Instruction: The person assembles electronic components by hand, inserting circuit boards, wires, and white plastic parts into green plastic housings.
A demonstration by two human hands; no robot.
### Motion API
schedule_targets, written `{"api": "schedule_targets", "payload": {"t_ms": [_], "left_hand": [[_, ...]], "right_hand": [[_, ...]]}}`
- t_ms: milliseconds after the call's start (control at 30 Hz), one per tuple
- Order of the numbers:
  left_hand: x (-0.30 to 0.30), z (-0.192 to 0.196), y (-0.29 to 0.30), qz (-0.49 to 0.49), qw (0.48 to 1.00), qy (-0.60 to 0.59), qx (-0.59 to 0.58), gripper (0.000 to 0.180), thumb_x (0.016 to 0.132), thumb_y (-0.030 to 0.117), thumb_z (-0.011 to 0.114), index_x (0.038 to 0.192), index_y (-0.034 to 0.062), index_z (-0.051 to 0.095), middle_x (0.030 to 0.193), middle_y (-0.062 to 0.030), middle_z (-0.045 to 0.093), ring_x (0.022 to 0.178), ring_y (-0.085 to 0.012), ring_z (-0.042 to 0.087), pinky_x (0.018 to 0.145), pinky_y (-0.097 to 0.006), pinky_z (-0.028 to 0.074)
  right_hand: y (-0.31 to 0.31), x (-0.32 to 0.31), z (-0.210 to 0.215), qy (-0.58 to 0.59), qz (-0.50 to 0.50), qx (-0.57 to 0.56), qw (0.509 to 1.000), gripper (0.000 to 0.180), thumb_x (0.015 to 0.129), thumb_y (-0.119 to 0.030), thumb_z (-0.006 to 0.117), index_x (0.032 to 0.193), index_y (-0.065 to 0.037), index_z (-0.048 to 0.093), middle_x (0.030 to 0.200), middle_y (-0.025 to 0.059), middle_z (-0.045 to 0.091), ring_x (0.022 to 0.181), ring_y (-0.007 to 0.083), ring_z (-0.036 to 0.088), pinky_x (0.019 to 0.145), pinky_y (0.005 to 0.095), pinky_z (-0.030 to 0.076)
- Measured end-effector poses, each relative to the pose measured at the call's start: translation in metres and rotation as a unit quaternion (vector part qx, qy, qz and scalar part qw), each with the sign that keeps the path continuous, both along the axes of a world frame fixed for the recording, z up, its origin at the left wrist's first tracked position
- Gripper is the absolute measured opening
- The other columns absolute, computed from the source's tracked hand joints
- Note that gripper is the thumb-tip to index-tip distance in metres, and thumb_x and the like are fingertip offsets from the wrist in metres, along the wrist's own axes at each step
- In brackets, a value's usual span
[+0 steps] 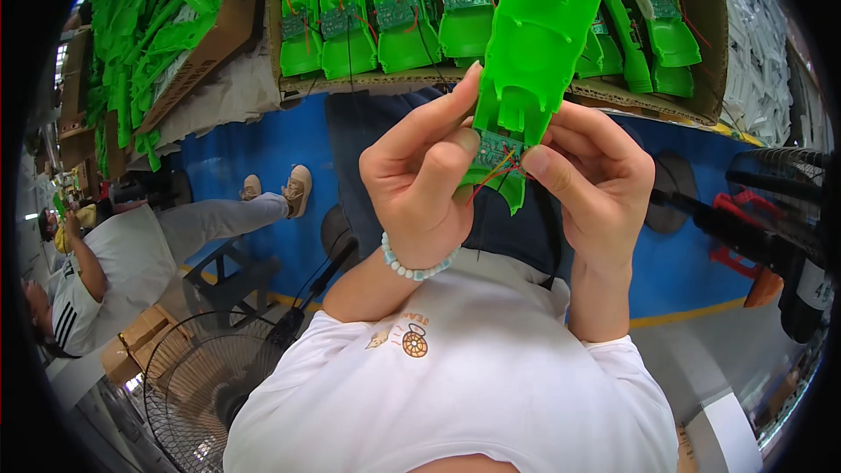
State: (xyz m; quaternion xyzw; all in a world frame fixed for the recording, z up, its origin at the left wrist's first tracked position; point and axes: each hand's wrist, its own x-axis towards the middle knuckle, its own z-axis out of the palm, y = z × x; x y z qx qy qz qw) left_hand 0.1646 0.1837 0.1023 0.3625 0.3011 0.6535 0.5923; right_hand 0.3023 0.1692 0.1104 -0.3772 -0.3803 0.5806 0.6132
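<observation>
Here, by the left hand (420, 171), the left edge of a green shell (536, 44) is pinched near a cardboard box (714, 35); in the shell's lower end a circuit board (496, 150) is seen; the right edge is pinched by the right hand (603, 177).

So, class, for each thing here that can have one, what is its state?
Held shell: open, tilted
Circuit board: at the shell's lower end, wires attached
Left hand: holding the shell's left edge
Right hand: holding the shell's lower right edge
Cardboard box: open, containing green shells
Fan: guard on; whether running, can't tell
</observation>
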Motion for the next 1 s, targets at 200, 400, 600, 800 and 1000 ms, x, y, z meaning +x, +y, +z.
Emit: {"api": "schedule_targets", "payload": {"t_ms": [200,400,600,800,1000], "left_hand": [[0.002,0.006,0.006,-0.02,0.999,-0.024,-0.042,0.043,0.083,-0.004,0.048,0.125,-0.0094,0.054,0.104,-0.016,0.066,0.09,-0.0157,0.064,0.074,-0.027,0.054],[-0.003,0.029,0.01,-0.081,0.994,-0.061,-0.041,0.061,0.081,0.01,0.038,0.139,-0.0075,0.03,0.119,-0.0303,0.054,0.09,-0.0427,0.064,0.069,-0.045,0.059],[-0.017,0.037,0.017,-0.157,0.975,-0.157,-0.031,0.059,0.085,0.015,0.034,0.142,-0.0003,0.03,0.113,-0.0317,0.054,0.088,-0.0442,0.063,0.072,-0.045,0.058],[-0.021,0.044,0.017,-0.085,0.989,-0.096,-0.076,0.05,0.093,0.02,0.034,0.141,0.0037,0.033,0.111,-0.0306,0.055,0.086,-0.0371,0.062,0.071,-0.044,0.057],[-0.021,0.025,0.007,-0.08,0.995,-0.01,-0.064,0.046,0.098,0.023,0.042,0.14,0.0075,0.032,0.115,-0.0258,0.056,0.094,-0.0271,0.059,0.072,-0.04,0.056]], "right_hand": [[-0.002,0.0,0.004,-0.016,-0.015,0.009,1.0,0.031,0.082,0.009,0.065,0.112,0.011,0.058,0.103,0.017,0.067,0.091,0.0161,0.066,0.075,0.0237,0.055],[-0.006,0.019,0.002,-0.242,-0.044,0.217,0.945,0.032,0.074,0.007,0.065,0.106,0.005,0.064,0.104,0.0141,0.068,0.089,0.0203,0.062,0.06,0.0246,0.048],[-0.021,0.001,-0.007,-0.367,0.065,0.15,0.916,0.027,0.073,0.002,0.073,0.099,0.002,0.065,0.102,0.0135,0.066,0.078,0.0217,0.065,0.063,0.0286,0.052],[-0.017,0.0,-0.018,-0.305,-0.035,0.211,0.928,0.015,0.075,0.005,0.07,0.09,0.004,0.065,0.093,0.0143,0.067,0.076,0.0224,0.066,0.066,0.0282,0.053],[-0.014,0.015,-0.01,-0.395,-0.151,0.28,0.862,0.021,0.077,0.013,0.064,0.096,0.006,0.065,0.108,0.0187,0.06,0.079,0.0237,0.065,0.067,0.0284,0.053]]}}
